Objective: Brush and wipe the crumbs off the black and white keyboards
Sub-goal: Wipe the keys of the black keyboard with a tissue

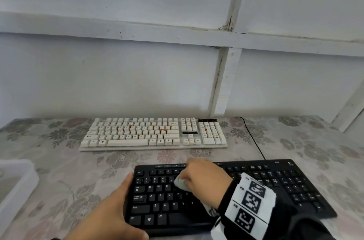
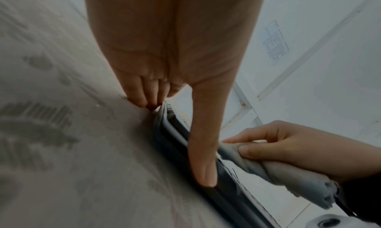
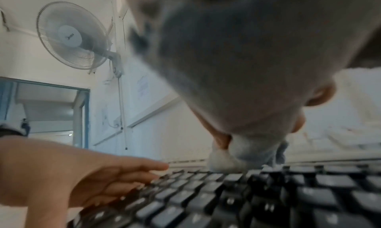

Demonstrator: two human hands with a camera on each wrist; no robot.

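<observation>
The black keyboard [image 1: 226,192] lies near me on the flowered tablecloth. My right hand [image 1: 204,176] grips a crumpled grey-white cloth [image 1: 181,181] and presses it onto the number row; the cloth [image 3: 237,158] touches the keys [image 3: 206,190] in the right wrist view. My left hand [image 1: 118,200] rests flat against the keyboard's left edge, thumb [image 2: 203,158] laid along the rim [image 2: 181,143], fingers straight on the table. The white keyboard [image 1: 153,133] lies farther back, with orange crumbs among its keys.
A translucent plastic tub [image 1: 13,182] stands at the left table edge. A black cable [image 1: 254,137] runs from the black keyboard toward the wall. White panelled wall closes the back. A wall fan [image 3: 72,35] shows in the right wrist view.
</observation>
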